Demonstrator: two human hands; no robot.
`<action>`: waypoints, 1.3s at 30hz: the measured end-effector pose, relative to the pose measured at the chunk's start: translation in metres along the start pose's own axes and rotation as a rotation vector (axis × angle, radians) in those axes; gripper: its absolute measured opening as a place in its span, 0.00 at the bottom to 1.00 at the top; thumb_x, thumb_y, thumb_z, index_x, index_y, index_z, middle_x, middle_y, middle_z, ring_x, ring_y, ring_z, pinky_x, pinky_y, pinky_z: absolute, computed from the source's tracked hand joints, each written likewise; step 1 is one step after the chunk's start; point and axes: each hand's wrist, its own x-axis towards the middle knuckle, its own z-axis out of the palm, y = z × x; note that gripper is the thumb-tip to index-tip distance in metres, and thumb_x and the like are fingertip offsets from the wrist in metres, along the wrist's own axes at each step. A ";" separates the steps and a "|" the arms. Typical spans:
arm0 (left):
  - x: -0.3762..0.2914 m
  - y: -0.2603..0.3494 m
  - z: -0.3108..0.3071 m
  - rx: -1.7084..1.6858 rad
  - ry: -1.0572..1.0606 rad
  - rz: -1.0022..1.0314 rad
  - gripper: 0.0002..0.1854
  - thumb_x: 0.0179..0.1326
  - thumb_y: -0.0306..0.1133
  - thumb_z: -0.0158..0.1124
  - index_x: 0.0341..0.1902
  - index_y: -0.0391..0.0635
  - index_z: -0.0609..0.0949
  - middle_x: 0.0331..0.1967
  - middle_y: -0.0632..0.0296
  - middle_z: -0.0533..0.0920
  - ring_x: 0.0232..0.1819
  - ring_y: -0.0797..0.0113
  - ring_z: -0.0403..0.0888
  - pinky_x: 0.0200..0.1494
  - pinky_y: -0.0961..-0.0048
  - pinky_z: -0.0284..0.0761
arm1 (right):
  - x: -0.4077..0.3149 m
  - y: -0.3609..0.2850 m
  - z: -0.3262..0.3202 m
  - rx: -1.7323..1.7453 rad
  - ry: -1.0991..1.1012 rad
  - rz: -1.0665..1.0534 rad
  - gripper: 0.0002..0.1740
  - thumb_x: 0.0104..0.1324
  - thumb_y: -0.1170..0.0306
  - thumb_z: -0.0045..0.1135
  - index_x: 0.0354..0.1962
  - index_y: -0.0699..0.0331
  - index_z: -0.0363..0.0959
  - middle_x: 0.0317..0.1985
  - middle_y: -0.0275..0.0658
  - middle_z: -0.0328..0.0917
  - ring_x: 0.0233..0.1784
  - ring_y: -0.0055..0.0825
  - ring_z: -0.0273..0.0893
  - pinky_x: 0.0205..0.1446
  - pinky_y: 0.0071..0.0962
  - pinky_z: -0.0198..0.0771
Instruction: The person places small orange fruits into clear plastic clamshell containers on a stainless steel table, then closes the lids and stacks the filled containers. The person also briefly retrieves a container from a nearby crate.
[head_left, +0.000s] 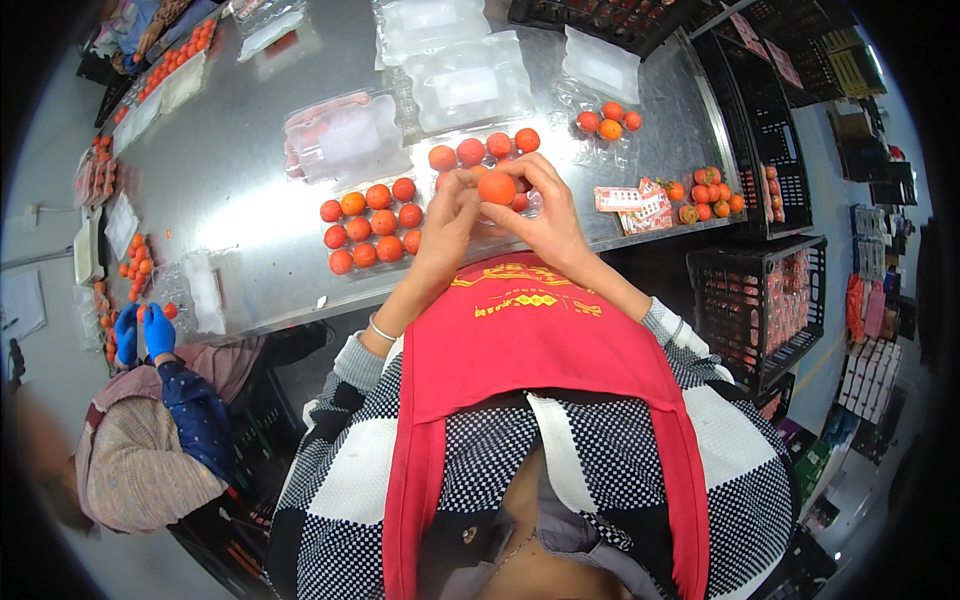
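My right hand (549, 214) and my left hand (448, 221) hold one round orange-red tomato (496, 187) between their fingertips. The tomato is above a clear plastic tray of tomatoes (470, 152), and my hands hide that tray's near part. To the left of it lies another tray, filled with rows of tomatoes (383, 222). Farther right, a few tomatoes (610, 130) sit in an open clear tray. Loose tomatoes (710, 193), some with green tops, are heaped near the table's right edge.
Printed cards (646, 206) lie on the steel table (247, 180). Clear trays (469, 82) and a closed pack (345, 139) stand farther back. Black crates (757, 300) flank the right side. At left, a co-worker's blue-gloved hands (154, 330) are near other tomatoes.
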 end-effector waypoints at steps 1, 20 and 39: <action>0.001 0.000 -0.002 0.065 0.029 0.044 0.12 0.79 0.34 0.49 0.58 0.40 0.73 0.51 0.54 0.82 0.49 0.66 0.85 0.46 0.70 0.85 | 0.000 0.001 0.000 -0.018 0.009 -0.014 0.19 0.59 0.66 0.72 0.46 0.63 0.78 0.46 0.38 0.75 0.52 0.35 0.76 0.54 0.34 0.72; 0.002 0.003 -0.005 0.297 0.110 0.133 0.18 0.79 0.40 0.52 0.51 0.36 0.82 0.28 0.62 0.84 0.23 0.76 0.81 0.25 0.78 0.78 | 0.000 0.002 0.004 -0.263 0.034 -0.316 0.24 0.51 0.71 0.74 0.46 0.63 0.77 0.45 0.41 0.73 0.50 0.43 0.73 0.54 0.40 0.70; 0.004 -0.006 -0.001 0.244 -0.016 0.084 0.20 0.67 0.26 0.68 0.61 0.38 0.77 0.47 0.59 0.84 0.48 0.72 0.83 0.49 0.76 0.79 | -0.007 0.021 -0.002 0.396 -0.070 0.293 0.18 0.72 0.66 0.63 0.56 0.61 0.73 0.44 0.33 0.82 0.37 0.17 0.77 0.41 0.21 0.75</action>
